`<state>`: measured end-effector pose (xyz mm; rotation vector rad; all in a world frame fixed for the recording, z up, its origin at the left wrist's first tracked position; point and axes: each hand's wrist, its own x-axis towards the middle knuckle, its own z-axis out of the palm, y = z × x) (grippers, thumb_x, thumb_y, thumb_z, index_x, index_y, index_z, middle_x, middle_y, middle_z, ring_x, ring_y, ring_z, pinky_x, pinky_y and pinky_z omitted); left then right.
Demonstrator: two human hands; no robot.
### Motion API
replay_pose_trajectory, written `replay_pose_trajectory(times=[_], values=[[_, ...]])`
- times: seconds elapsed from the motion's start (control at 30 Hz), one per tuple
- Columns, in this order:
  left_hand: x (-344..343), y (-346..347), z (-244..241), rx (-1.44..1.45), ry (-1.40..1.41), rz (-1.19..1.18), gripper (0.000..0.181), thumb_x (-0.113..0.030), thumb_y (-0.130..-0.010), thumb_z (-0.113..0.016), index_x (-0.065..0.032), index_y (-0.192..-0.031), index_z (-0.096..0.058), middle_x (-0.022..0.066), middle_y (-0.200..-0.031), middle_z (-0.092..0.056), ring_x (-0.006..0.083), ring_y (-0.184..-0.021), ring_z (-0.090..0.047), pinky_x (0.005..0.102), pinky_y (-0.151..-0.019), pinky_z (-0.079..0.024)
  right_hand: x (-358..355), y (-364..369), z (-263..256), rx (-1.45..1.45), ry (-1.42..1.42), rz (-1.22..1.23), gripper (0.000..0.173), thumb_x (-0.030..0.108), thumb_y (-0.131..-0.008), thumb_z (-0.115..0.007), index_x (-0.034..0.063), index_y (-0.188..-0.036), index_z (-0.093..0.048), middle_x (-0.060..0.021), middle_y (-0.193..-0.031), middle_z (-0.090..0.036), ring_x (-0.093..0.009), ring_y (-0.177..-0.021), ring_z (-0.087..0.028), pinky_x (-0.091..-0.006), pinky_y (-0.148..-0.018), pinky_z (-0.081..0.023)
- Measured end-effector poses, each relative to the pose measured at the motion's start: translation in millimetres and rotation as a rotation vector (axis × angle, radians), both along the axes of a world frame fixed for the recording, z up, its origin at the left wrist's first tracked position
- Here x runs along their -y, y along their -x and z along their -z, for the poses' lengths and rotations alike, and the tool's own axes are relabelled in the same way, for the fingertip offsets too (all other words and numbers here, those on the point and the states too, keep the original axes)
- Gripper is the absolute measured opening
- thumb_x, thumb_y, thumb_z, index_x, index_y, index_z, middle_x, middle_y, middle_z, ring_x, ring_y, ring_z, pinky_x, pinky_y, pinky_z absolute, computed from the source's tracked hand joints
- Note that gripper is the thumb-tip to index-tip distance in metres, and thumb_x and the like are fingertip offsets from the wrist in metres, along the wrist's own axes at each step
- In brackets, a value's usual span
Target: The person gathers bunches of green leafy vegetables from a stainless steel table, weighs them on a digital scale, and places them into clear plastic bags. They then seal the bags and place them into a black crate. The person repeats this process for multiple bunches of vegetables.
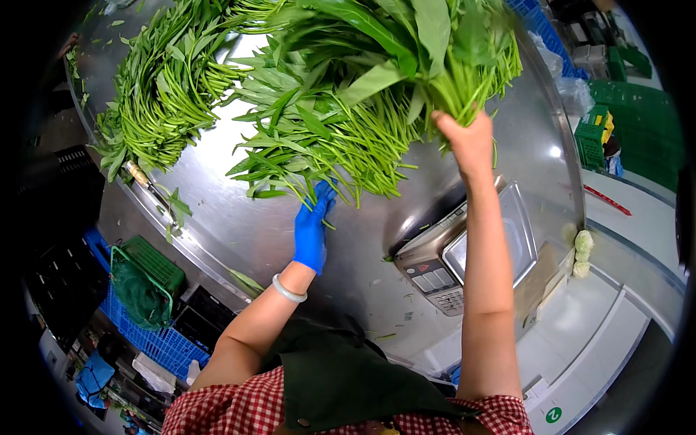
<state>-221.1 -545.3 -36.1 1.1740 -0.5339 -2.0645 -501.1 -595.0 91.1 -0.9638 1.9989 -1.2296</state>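
My bare right hand (468, 133) grips a bunch of leafy green stems (454, 89) near their cut ends, its leaves spread over the pile and partly blurred. My left hand (316, 217), in a blue glove, is at the near edge of a heap of leafy stems (348, 141); a few thin stems lie over its fingers, and whether they are pinched is hard to tell. Another curved heap of the same greens (163, 103) lies at the left on the steel table (348, 250). A knife with a wooden handle (138, 174) rests by the table's left rim.
A digital weighing scale (446, 272) with a steel pan stands under my right forearm. Green baskets (152, 266) and blue crates (130, 315) are beyond the left rim. At the right are plastic bags (573, 95), a green crate (590, 141) and a pale vegetable (583, 253).
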Motion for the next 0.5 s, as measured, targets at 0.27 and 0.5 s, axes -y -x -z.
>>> replay_pose_trajectory(times=[0.27, 0.5], values=[[8, 49, 30, -0.193, -0.1, -0.069, 0.045, 0.002, -0.089, -0.055, 0.0008, -0.133, -0.048, 0.0096, -0.132, -0.054, 0.0213, -0.119, -0.051, 0.0333, -0.103, -0.039, -42, -21, 105, -0.277, -0.137, -0.218, 0.048, 0.021, -0.074, -0.073, -0.0024, -0.112, -0.057, -0.0218, -0.097, -0.064, -0.036, -0.09, -0.062, -0.0424, -0.079, -0.05], [20, 73, 20, -0.253, -0.14, -0.157, 0.039, -0.003, -0.088, -0.059, 0.0014, -0.126, -0.053, 0.009, -0.124, -0.059, 0.0216, -0.112, -0.055, 0.0338, -0.1, -0.042, -21, -37, 66, -0.402, -0.073, -0.134, 0.082, 0.034, -0.066, -0.083, -0.0027, -0.128, -0.044, -0.0238, -0.12, -0.049, -0.041, -0.115, -0.048, -0.0427, -0.096, -0.043]])
